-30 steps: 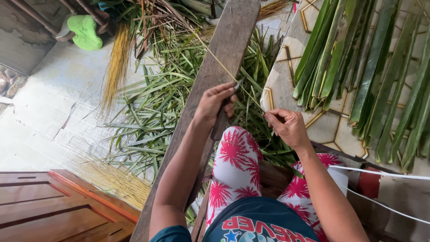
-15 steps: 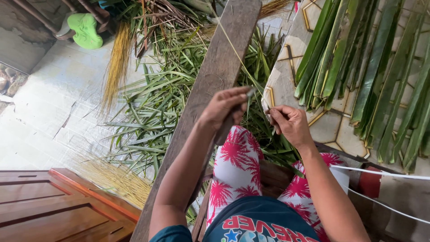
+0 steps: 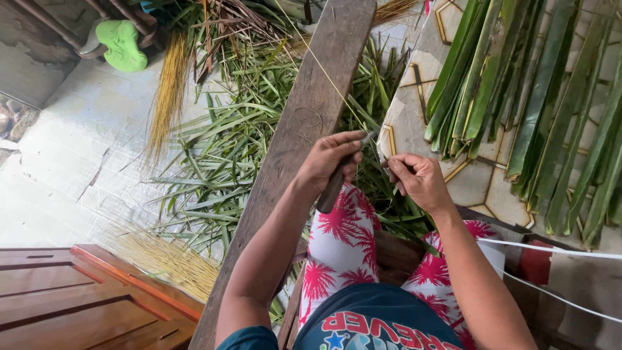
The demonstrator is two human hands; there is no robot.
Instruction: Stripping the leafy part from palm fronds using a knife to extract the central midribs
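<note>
Tiled floor (image 3: 71,149), cracked in spots, littered with stripped green leaflets (image 3: 220,155); a long wooden plank (image 3: 311,104) slopes away over the pile, and a dark wooden door panel (image 3: 78,298) sits low at the near side. Seated person, patterned leggings. Left hand (image 3: 330,162) is fisted round a dark-handled knife (image 3: 340,178), fingers wrapped tight, blade tip poking out just past the thumb. Right hand (image 3: 418,178) pinches the near end of a thin pale leaf midrib (image 3: 327,78) between thumb and forefinger, other fingers curled in; the rib runs from that pinch, past the blade, up and away across the plank. Blade and pinch sit just beside each other, nearly touching. Fresh whole leaflets (image 3: 538,110) hang beyond the right fingers; bundle of cleaned yellow ribs (image 3: 170,91) lies well beyond the left. My read: stripping the rib clean. To do it well, keep the rib taut, blade shallow against it, stroke away from the pinching fingertips, light pressure so the rib doesn't snap.
</note>
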